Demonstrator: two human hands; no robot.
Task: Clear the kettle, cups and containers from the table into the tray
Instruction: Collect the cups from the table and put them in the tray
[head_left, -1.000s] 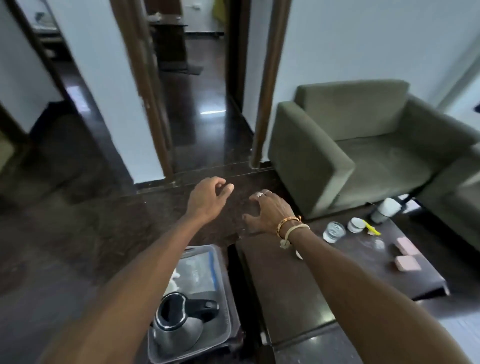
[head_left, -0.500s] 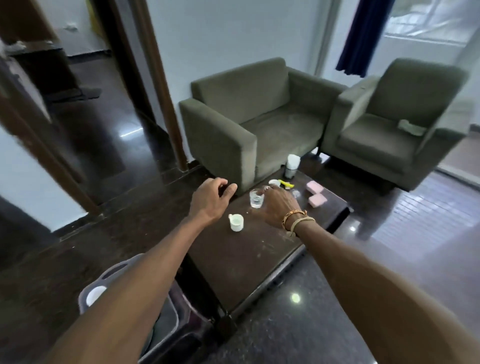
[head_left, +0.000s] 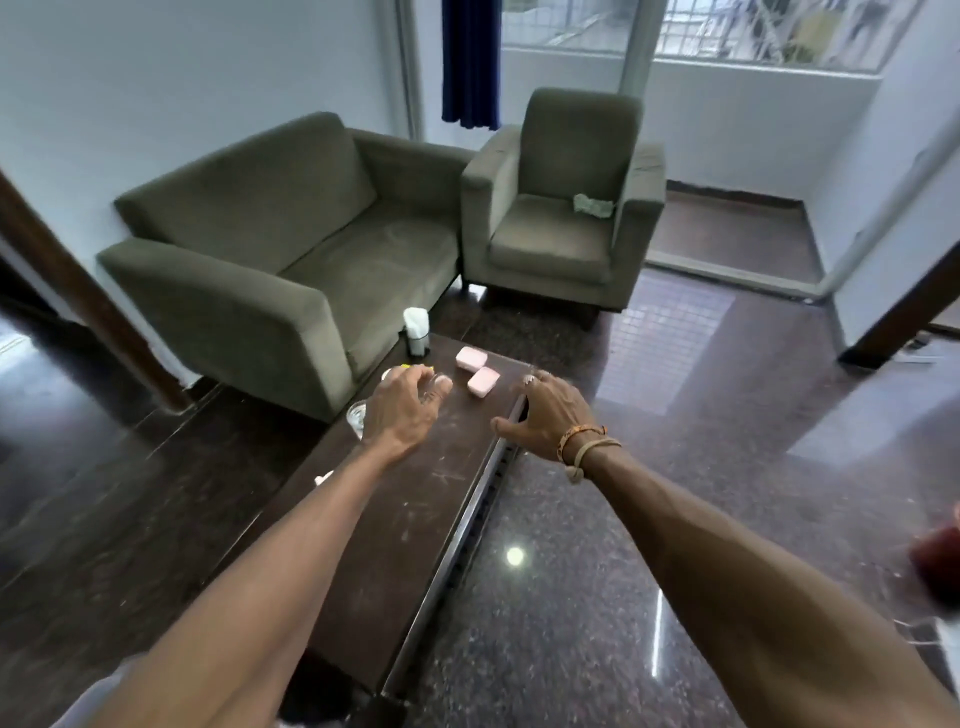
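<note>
Glass (head_left: 357, 415) stands on table (head_left: 410, 525) beside left hand (head_left: 404, 413).

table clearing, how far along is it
No kettle shows on the table, so that part looks done. Nothing is held: the left hand hovers by the glass cup, and the right hand is open at the table's edge. The glass cup and two pink containers remain.

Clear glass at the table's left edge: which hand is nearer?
Left. The left hand hovers right beside the glass; the right hand is across the table, over its right edge.
</note>
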